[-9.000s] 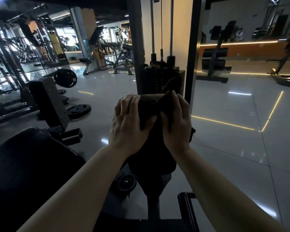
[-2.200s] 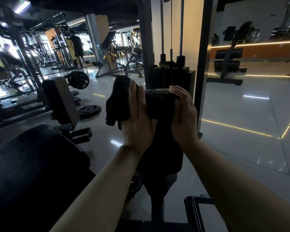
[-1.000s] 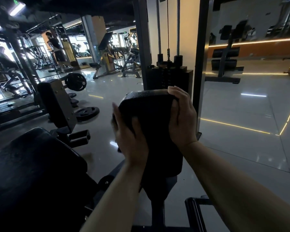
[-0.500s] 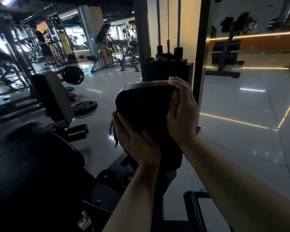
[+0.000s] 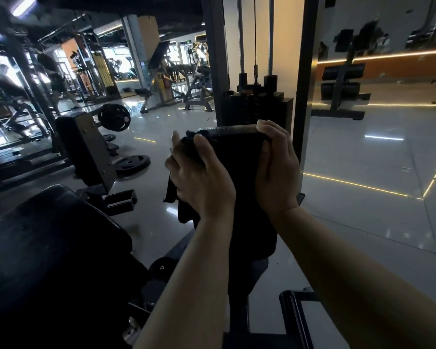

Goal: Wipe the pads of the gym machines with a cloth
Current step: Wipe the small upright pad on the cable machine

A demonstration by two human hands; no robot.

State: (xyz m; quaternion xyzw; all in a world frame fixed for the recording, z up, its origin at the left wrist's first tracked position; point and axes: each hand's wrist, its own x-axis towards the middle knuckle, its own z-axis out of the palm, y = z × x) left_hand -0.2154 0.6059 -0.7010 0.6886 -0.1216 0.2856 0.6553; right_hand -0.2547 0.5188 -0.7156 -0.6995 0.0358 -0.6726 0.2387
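Left of the pad (image 5: pixel 239 172), a wide bench (image 5: pixel 48 248) is waiting, its state unclear. The left hand (image 5: pixel 199 177) is gripping the cloth (image 5: pixel 184 197) against the pad's upper left edge. The right hand (image 5: pixel 275 170) is clasping the pad's right edge. Wiping looks midway; other machines likely remain.

Two hands (image 5: pixel 204 182), one cloth (image 5: pixel 184 210), two pads (image 5: pixel 239 159) (both black).

Weight stack (image 5: pixel 258 110) behind pad (image 5: pixel 239 157) — bench (image 5: pixel 48 238) left
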